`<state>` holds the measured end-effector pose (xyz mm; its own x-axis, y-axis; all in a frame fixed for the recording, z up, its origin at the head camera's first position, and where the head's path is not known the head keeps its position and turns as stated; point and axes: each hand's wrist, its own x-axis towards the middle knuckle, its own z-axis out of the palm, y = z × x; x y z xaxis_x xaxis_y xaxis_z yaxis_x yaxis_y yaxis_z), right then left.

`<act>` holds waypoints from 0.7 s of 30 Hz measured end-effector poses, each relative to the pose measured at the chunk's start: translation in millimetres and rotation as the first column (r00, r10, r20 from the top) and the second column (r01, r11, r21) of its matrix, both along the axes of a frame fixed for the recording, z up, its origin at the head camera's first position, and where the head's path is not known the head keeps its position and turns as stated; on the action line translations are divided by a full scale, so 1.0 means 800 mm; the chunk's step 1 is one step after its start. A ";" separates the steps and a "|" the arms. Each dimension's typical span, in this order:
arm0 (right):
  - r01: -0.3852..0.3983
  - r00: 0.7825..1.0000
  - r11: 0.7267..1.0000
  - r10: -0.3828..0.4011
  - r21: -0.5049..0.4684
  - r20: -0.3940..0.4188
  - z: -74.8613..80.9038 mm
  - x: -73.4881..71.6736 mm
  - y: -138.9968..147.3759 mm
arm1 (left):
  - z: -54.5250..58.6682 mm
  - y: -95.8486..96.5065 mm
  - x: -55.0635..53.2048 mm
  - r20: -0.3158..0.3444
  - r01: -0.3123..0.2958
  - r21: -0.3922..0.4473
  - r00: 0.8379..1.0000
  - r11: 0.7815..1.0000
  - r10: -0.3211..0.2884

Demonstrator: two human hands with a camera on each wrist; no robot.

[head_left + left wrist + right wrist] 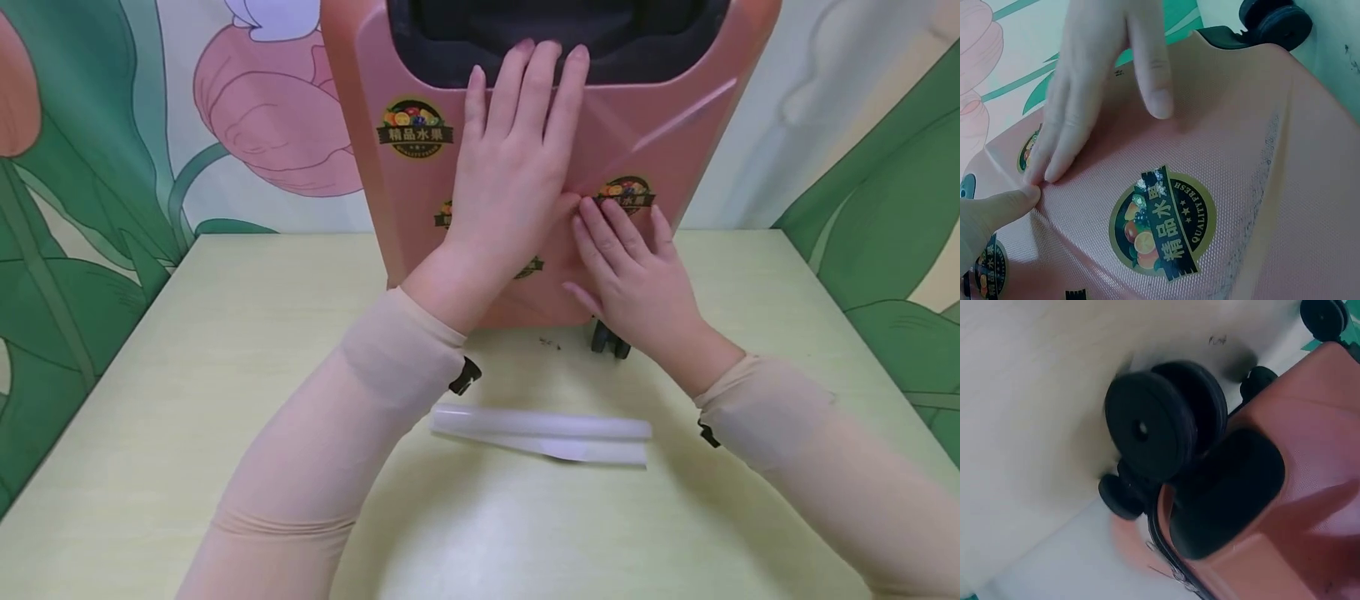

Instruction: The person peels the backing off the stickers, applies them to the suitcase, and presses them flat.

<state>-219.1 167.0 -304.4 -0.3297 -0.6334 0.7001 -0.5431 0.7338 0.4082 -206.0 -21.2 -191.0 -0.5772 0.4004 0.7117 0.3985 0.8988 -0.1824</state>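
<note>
A pink hard-shell suitcase [420, 187] stands upright on the table, bearing several round fruit stickers [415, 127]. My left hand [513, 167] lies against its front with straight fingers, the fingertips over the edge of the black recessed panel [622, 71]. Lower and to the right, my right hand [645, 283] has its straight fingers resting on the shell at another sticker [630, 190], partly covering it. In the left wrist view, the left thumb [1019, 201] touches the shell beside the right fingertips, below and left of the right hand [1088, 81]. Neither hand shows in the right wrist view.
A rolled white sheet [540, 423] lies on the pale green table [300, 350] in front of the suitcase. Black caster wheels [1150, 425] carry the suitcase. Small dark specks [550, 342] lie near one wheel. Behind stands a wall with painted plants [277, 108].
</note>
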 end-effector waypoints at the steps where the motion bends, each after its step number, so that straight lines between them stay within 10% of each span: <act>1: 0.003 1.000 1.000 -0.003 0.005 -0.007 -0.001 0.000 -0.001 | 0.000 0.000 0.000 -0.002 0.003 -0.002 1.000 1.000 -0.003; 21: 0.154 0.988 0.984 -0.153 -0.093 0.020 -0.011 0.001 0.059 | 0.001 -0.005 -0.003 -0.025 0.046 0.004 0.999 0.999 -0.046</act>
